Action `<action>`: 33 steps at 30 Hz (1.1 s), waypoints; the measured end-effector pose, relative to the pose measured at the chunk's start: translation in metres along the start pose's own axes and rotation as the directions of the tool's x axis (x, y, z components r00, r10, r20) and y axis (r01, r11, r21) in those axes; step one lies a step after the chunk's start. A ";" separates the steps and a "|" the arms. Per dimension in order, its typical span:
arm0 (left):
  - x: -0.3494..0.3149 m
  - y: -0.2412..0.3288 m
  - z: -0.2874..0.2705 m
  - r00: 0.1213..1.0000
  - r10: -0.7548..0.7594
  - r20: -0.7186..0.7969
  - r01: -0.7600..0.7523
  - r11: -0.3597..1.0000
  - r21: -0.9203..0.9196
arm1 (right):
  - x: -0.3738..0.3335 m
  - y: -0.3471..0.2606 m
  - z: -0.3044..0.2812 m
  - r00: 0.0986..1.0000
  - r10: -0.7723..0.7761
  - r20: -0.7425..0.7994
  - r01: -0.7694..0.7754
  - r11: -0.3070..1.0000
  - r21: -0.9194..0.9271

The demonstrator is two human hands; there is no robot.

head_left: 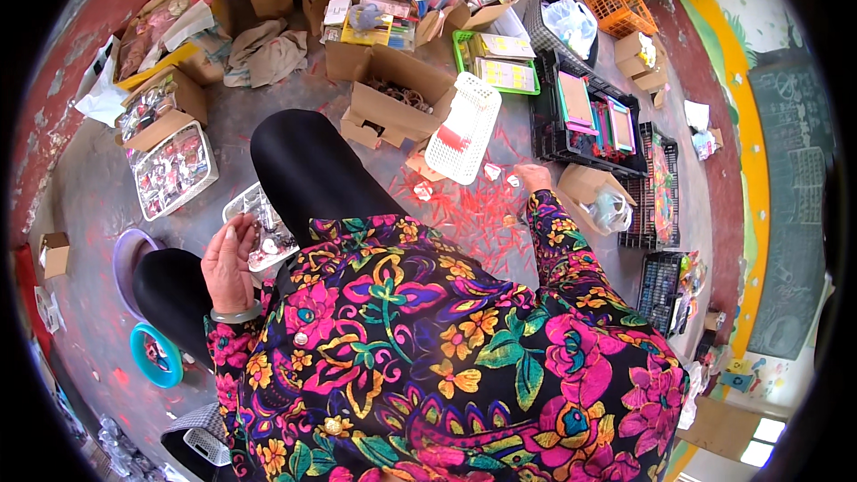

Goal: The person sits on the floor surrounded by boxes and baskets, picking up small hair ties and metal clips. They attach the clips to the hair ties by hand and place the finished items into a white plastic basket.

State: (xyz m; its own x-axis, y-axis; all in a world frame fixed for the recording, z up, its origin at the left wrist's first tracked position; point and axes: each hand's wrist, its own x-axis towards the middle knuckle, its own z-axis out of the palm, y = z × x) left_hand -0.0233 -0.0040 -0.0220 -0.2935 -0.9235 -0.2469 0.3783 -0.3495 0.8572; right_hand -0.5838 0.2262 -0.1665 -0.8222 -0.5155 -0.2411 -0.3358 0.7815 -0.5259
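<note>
My left hand, a bracelet at its wrist, is raised beside a small white basket of dark and pale small items. Its fingers are drawn together, and I cannot make out anything between them. Reaching forward, my right hand has its fingers closed at the edge of scattered red strips on the floor. A small white tag with red marks is right by its fingertips; whether it is held I cannot tell. A similar tag lies to the left, next to a tilted white basket with red pieces inside.
An open cardboard box of dark items stands ahead. Black crates with frames line the right. At the left are a white basket of wrapped items, a purple tub and a turquoise basin. A carton with a plastic bag sits near my right hand.
</note>
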 end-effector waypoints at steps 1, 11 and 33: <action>0.001 -0.001 0.000 1.000 0.000 0.004 0.000 1.000 0.002 | 0.009 0.021 0.008 0.966 -0.258 0.017 0.258 0.957 -0.131; 0.001 -0.003 -0.001 1.000 -0.002 0.001 0.002 1.000 0.015 | -0.014 -0.006 0.023 0.936 0.303 0.180 -0.325 0.940 0.104; 0.000 -0.001 0.002 1.000 -0.012 0.012 0.012 1.000 0.029 | -0.001 0.044 0.032 0.927 0.218 0.304 -0.191 0.975 -0.114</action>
State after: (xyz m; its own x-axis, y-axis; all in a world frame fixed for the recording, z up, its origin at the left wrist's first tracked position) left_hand -0.0253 -0.0030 -0.0219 -0.3087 -0.9172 -0.2519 0.3493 -0.3557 0.8669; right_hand -0.5838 0.2499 -0.2155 -0.6957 -0.4150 -0.5863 -0.2223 0.9005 -0.3737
